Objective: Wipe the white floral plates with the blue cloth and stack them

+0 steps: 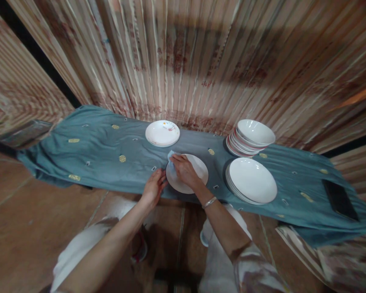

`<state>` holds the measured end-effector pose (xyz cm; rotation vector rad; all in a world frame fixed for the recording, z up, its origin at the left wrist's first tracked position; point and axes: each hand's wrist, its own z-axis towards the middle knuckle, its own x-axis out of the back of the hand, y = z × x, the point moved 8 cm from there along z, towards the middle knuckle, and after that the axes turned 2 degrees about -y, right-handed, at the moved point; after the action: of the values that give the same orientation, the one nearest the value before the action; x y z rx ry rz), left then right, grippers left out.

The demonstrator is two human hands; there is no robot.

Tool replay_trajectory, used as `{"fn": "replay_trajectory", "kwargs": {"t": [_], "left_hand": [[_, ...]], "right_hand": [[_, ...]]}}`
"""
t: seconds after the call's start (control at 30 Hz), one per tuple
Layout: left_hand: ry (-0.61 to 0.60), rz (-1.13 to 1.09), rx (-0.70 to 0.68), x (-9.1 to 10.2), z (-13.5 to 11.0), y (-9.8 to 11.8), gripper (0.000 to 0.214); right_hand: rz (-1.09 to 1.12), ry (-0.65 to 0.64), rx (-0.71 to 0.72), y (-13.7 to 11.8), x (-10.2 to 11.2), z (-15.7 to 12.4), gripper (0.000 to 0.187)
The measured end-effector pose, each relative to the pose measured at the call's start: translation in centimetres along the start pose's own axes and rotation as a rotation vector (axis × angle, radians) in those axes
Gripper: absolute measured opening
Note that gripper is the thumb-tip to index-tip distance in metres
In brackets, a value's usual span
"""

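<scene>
A white plate (198,169) lies on the cloth-covered table in front of me. My right hand (184,169), with a silver bracelet at the wrist, is closed on a light blue cloth (171,158) and presses it to the left part of the plate. At the plate's left edge, my left hand (155,185) grips the rim, with the thumb and fingers at its side. Part of the plate is hidden under my right hand and forearm.
Behind the plate sit flower-patterned plates (161,132). To the right are a stack of white plates (253,181) and a stack of bowls (254,132). A dark phone-like slab (340,199) lies far right on the green tablecloth (110,150). A curtain (177,61) hangs behind.
</scene>
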<state>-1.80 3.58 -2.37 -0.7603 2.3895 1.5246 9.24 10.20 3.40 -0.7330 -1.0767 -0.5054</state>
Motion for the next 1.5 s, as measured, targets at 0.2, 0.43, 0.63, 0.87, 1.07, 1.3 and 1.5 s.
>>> {"fn": "replay_trajectory", "kwargs": {"t": [0.2, 0.43, 0.63, 0.87, 1.07, 1.3, 1.5], "left_hand": [[0.035, -0.029, 0.039, -0.3, -0.3, 0.3, 0.021], [0.016, -0.069, 0.028, -0.1, -0.1, 0.5, 0.016], [0.024, -0.009, 0.024, 0.4, 0.3, 0.2, 0.025], [0.015, 0.03, -0.026, 0.2, 0.5, 0.4, 0.035], [-0.023, 0.013, -0.044, 0.0, 0.8, 0.6, 0.03], [-0.041, 0.106, -0.118, -0.2, 0.9, 0.7, 0.037], [-0.092, 0.153, -0.163, -1.2, 0.5, 1.2, 0.037]], "right_hand": [[0.026, -0.05, 0.086, -2.8, -0.4, -0.7, 0.034], [0.086, -0.07, 0.169, -5.2, 0.5, -3.4, 0.033], [0.145, -0.08, 0.19, -5.7, 1.0, -5.5, 0.041], [0.198, -0.078, 0.171, -5.2, 1.7, -7.7, 0.037], [0.23, -0.059, 0.095, -3.7, 3.2, -10.2, 0.039], [0.249, 0.073, -0.011, -0.4, 5.1, -12.7, 0.034], [0.171, 0.201, -0.135, 3.3, 6.2, -13.5, 0.03]]}}
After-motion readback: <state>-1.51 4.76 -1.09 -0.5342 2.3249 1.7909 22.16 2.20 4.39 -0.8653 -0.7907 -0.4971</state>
